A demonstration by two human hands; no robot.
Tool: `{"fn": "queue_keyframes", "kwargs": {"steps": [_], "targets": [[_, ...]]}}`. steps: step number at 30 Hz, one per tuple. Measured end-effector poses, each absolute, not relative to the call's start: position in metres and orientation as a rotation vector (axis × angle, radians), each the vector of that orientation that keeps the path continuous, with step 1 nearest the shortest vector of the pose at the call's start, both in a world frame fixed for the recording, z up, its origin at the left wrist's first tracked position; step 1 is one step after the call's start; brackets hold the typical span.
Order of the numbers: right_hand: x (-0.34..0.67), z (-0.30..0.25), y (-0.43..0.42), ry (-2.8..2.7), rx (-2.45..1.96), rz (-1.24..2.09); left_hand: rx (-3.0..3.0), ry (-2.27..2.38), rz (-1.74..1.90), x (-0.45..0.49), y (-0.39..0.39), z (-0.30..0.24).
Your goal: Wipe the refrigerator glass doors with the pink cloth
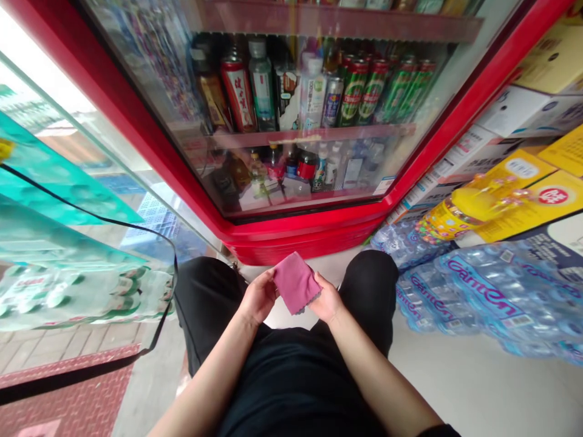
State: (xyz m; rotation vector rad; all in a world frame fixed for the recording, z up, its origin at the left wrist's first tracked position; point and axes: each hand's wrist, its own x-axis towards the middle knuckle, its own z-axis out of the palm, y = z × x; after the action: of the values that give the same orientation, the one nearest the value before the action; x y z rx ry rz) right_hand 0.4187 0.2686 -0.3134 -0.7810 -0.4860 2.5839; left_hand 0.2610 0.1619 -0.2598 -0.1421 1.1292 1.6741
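Observation:
A small pink cloth (295, 284) with a scalloped edge is spread between my two hands, just above my lap. My left hand (260, 297) pinches its left side, fingers mostly behind the fabric. On the opposite side my right hand (327, 300) grips the cloth, thumb in front and the other fingers hidden beneath. Straight ahead of the cloth, apart from it, stands a red-framed drinks fridge (310, 233) with its glass door closed.
Packs of bottled water (492, 297) lie on the floor at right, under stacked cartons (523, 176) and a yellow container (450, 212). A glass pane (113, 170) stands at left, with wrapped bottle packs (91, 294) and a black strap (175, 267) nearby.

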Motion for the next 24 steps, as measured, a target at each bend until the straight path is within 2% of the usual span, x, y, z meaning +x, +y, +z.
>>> {"fn": "queue_keyframes", "kwargs": {"steps": [7,13,20,24], "targets": [[0.420,-0.340,0.271,-0.776,-0.824,2.554,-0.024,1.274,1.656,0.256,0.166,-0.273],[0.416,-0.337,0.270,-0.987,-0.837,2.491,0.018,1.353,1.617,0.247,0.175,-0.277],[0.398,-0.319,0.266,-1.210,-0.848,2.265,0.100,1.448,1.611,0.248,0.175,-0.270],[0.380,-0.334,0.269,-1.584,-0.933,2.028,0.260,1.568,1.610,0.234,0.171,-0.300]]}}
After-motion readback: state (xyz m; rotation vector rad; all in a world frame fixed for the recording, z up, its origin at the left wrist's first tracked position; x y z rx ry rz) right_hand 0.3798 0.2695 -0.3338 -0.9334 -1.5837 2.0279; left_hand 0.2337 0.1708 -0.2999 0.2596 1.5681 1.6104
